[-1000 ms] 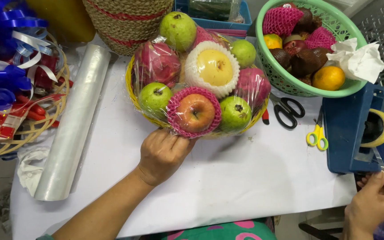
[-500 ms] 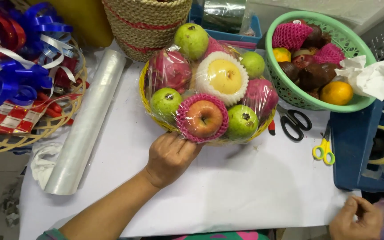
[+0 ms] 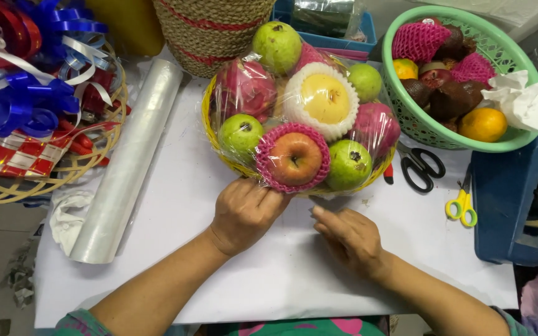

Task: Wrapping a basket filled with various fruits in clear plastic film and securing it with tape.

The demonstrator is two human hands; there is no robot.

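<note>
A yellow basket (image 3: 210, 134) wrapped in clear film stands on the white table (image 3: 175, 205). It holds green guavas, pink dragon fruits, a yellow pear in white foam netting (image 3: 323, 99) and a red apple in pink netting (image 3: 294, 158). My left hand (image 3: 244, 211) is closed against the basket's near edge, pinching the film under the apple. My right hand (image 3: 350, 239) lies just right of it, fingers together and pointing at the film below the basket; whether it holds anything is hidden.
A roll of clear film (image 3: 129, 162) lies at the left beside a wicker tray of ribbons (image 3: 26, 106). A green fruit basket (image 3: 518, 140), black scissors (image 3: 421, 168), yellow scissors (image 3: 462, 202) and a blue tape dispenser (image 3: 518, 205) sit at the right. A woven basket (image 3: 210, 31) stands behind.
My right hand has come from the lower right corner up to the basket's near edge beside my left hand. My left hand has kept its hold on the film.
</note>
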